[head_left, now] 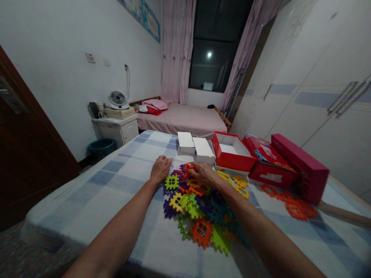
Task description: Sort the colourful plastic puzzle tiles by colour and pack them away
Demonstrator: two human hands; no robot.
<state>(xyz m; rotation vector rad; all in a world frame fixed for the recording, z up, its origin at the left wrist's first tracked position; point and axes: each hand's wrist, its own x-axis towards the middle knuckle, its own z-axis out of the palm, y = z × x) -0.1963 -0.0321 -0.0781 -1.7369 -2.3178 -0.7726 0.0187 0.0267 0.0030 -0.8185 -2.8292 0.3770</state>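
Observation:
A pile of notched plastic building pieces in several colours lies on the table; among them are a lime-green window piece (172, 182), a yellow piece (177, 202) and an orange window piece (202, 232). At the pile's left edge my left hand (161, 169) rests on the cloth, fingers loosely stretched and holding nothing that I can see. My right hand (204, 173) reaches over the far side of the pile, its fingers closed on a red-orange notched piece (189, 167). My right forearm hides part of the pile, including some dark teal pieces (217, 212).
Beyond the pile stand white boxes (204, 148), an open red box (233, 152), a printed red box (271, 160) and a long magenta box (301, 166). Loose orange pieces (297, 208) lie at the right. A checked cloth (116, 200) covers the table.

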